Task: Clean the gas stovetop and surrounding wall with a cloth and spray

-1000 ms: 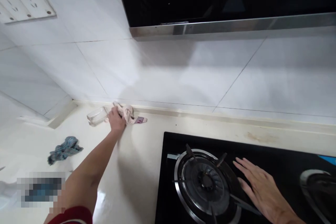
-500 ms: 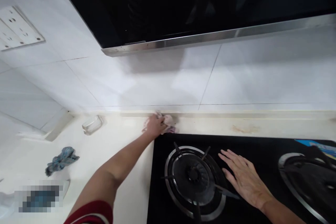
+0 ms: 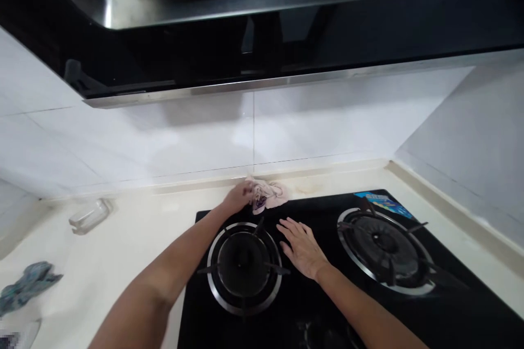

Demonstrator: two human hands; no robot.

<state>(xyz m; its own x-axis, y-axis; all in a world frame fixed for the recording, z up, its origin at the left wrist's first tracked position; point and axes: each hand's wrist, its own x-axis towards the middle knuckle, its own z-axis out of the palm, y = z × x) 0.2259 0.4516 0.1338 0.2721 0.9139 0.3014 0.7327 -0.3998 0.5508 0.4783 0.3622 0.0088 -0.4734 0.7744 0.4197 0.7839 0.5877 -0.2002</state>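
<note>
The left hand (image 3: 239, 196) moves the pink cloth (image 3: 270, 196) away from the clear dish (image 3: 90, 217), which is now well off at 9 o'clock from the hand. The cloth goes from 10 o'clock of the left burner (image 3: 244, 267) to about 1 o'clock, and now it is near the brown stain (image 3: 309, 185). The two hands get closer, with the right hand (image 3: 303, 248) now at 4 o'clock from the left. The side wall (image 3: 470, 174) comes into sight at 3 o'clock.
</note>
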